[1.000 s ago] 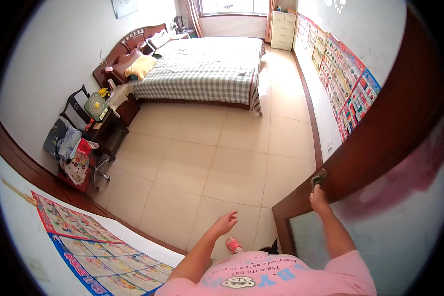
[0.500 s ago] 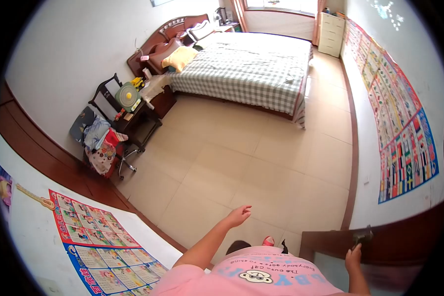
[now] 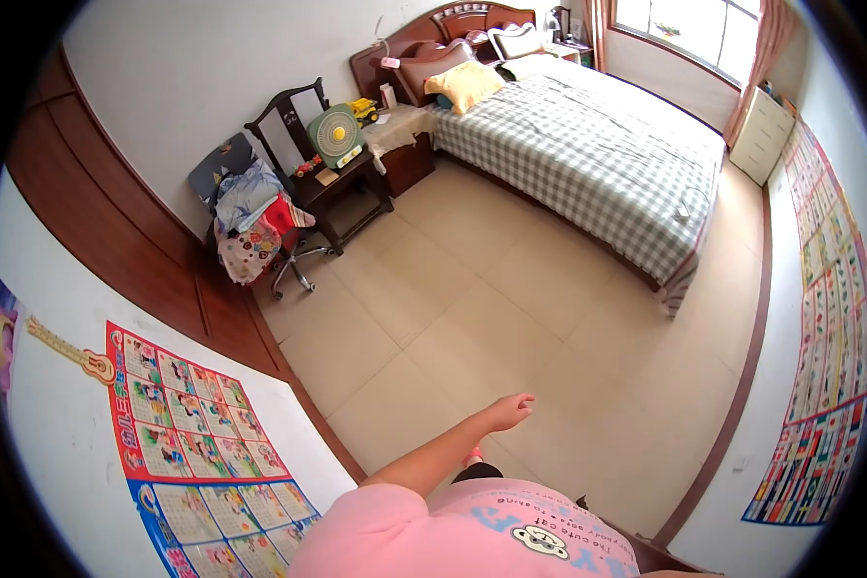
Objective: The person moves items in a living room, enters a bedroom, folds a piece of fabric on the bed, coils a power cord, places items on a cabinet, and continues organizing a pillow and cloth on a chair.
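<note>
Cream tiles make up the floor, with thin lines where they meet. The left hand hangs over the floor, its fingers loosely bent and holding nothing. The right hand is out of sight, so I cannot tell how open it is or what it holds. A pink shirt fills the bottom, close to the left hand.

The big bed has a checked sheet, and a yellow pillow lies near its head end. Beside it is a low stand with a yellow toy truck on top. Next comes a dark chair with a green fan standing on its seat. Clothes are heaped on the wheeled chair. White drawers stand by the window.

Posters hang on the left wall, and more posters run along the right one. A brown strip edges the floor on the right.

Wide open floor lies between the left hand and the bed. The way between the bed and the right wall is thinner. The bed's near corner and the chair wheels stick out into the floor.
</note>
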A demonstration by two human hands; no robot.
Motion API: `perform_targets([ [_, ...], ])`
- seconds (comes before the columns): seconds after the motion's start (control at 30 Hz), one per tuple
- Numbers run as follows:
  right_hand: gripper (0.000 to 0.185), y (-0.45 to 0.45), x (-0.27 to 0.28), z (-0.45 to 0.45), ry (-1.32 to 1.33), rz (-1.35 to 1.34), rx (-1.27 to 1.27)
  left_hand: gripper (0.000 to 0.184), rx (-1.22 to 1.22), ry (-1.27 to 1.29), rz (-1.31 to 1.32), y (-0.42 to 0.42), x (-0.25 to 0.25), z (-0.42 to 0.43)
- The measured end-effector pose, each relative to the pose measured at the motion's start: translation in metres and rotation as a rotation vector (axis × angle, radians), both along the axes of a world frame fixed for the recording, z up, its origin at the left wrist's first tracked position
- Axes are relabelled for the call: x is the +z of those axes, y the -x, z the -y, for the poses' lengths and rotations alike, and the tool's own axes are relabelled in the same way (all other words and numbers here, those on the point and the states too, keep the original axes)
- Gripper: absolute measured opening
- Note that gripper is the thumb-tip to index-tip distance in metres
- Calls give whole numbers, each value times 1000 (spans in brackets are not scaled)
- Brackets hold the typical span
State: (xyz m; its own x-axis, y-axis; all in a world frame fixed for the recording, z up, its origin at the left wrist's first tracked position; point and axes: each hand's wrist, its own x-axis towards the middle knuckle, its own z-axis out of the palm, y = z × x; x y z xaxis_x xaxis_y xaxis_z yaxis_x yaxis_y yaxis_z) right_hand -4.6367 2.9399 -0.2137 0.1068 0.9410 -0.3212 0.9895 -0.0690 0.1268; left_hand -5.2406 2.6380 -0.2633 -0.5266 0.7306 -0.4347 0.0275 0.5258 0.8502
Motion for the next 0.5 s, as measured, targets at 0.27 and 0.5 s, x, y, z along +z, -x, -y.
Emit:
perform_targets([
  [0.27,54,409,-79,34,291,-253,638,41,98,3,-11,169,9,106],
  [0.5,40,656,-136,47,570,-98,971,42,366,20,69,289,-20,191],
])
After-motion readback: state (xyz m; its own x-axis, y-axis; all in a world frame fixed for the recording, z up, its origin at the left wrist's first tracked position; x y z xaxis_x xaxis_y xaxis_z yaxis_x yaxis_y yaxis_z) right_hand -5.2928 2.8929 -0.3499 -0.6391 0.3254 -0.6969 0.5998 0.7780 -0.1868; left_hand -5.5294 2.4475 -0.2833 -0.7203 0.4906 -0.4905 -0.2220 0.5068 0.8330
